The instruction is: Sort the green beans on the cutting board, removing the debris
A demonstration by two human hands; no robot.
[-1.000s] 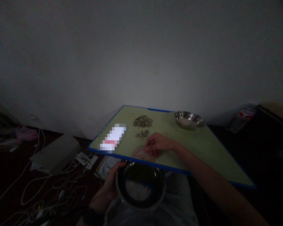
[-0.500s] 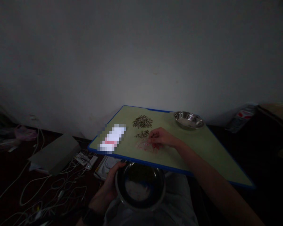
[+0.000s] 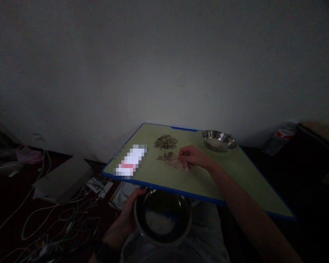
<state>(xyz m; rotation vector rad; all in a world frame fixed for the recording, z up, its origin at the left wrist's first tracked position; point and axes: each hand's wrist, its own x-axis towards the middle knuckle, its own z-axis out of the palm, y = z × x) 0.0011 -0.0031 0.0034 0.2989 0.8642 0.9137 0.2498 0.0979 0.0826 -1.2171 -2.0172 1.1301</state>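
Observation:
My right hand is pinched over the table, holding a crumpled clear plastic bag with red print. Left of that bag lies a small heap of speckled dark and pale grains or seeds. A larger heap of the same is spread just behind. Below the table's near edge, my left hand grips the left rim of a shiny metal bowl over my lap. Something dark lies in the far part of this bowl; dim light hides what it is.
A second metal bowl stands at the table's back right. A blurred-out bright panel covers the table's left side. White cables and a grey box are on the floor at left. The wall rises behind the table.
My right hand has shifted a little right and away from me, drawing the plastic bag along with it. My left hand and its bowl stay almost in place.

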